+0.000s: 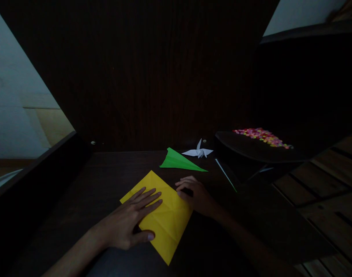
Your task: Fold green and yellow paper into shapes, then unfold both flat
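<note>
A dark wooden bench (107,181) fills the dim scene, backed by a dark panelled wall (164,77), with slatted wooden flooring (331,181) showing at the right. On the bench's far right sits a dark round tray (251,148) carrying a scatter of small multicoloured pieces (262,137); what they are is too small to tell. At the centre of the bench, close to the person, lies a yellow paper sheet (167,219), flat, turned corner-on like a diamond and marked with crease lines. The left hand (130,223) rests palm down on the sheet's left half, its fingers (148,196) stretched out, slightly apart and pressing flat, the thumb lying across the lower part of the paper. The right hand (196,196) sits at the sheet's right corner, fingers curled together with their tips on the paper's edge; whether they pinch the paper cannot be told in the low light. Beyond the sheet, apart from it, lies a green folded paper (178,161) in a long pointed shape. Just behind that, near the tray, stands a white paper crane (199,152). A thin pale-green strip (225,175) lies slantwise to the right of the right hand.
</note>
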Action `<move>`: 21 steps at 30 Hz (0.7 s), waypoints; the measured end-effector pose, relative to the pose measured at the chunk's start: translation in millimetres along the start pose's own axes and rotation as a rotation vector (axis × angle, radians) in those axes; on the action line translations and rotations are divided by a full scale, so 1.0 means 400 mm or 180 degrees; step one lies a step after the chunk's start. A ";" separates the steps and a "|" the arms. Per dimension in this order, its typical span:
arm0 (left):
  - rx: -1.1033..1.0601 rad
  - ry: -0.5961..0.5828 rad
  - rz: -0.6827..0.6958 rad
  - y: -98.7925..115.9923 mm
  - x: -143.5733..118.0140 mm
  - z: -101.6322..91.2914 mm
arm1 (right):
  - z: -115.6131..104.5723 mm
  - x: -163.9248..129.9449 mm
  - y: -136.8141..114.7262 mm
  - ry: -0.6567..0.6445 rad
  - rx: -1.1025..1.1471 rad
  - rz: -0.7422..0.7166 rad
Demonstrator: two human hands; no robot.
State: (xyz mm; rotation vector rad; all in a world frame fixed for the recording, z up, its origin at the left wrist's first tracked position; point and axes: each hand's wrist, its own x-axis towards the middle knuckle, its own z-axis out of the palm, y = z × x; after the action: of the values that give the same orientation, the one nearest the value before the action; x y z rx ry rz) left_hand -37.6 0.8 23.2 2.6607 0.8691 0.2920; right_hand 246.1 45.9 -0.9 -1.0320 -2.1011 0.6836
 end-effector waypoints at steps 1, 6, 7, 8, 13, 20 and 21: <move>-0.0031 -0.0037 0.0007 0.002 0.001 0.000 | -0.001 0.000 0.000 -0.0009 0.0086 0.0020; -0.0106 -0.0126 0.0013 0.003 0.001 0.006 | 0.003 -0.001 -0.008 -0.0142 0.0520 0.0458; -0.0100 -0.0120 -0.0006 0.003 0.001 0.007 | 0.004 0.000 -0.010 -0.0179 0.0689 0.0595; -0.0097 -0.0105 -0.0023 0.003 0.000 0.008 | 0.005 0.000 -0.010 -0.0221 0.0890 0.0744; -0.0170 -0.0001 0.0071 0.011 -0.001 0.002 | 0.014 0.008 -0.002 -0.0186 0.1834 0.1294; -0.0311 0.0013 0.0132 0.028 0.001 0.005 | 0.031 0.002 -0.013 -0.0567 0.2478 0.1705; -0.0322 0.0012 0.0137 0.028 0.002 0.007 | 0.031 0.001 -0.016 -0.0630 0.2463 0.1676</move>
State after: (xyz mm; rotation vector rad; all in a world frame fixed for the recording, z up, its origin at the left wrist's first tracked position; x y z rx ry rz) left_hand -30.3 -8.0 24.9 2.5884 0.7777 0.3423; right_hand 233.5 40.8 -4.0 -1.0681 -1.4588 1.7431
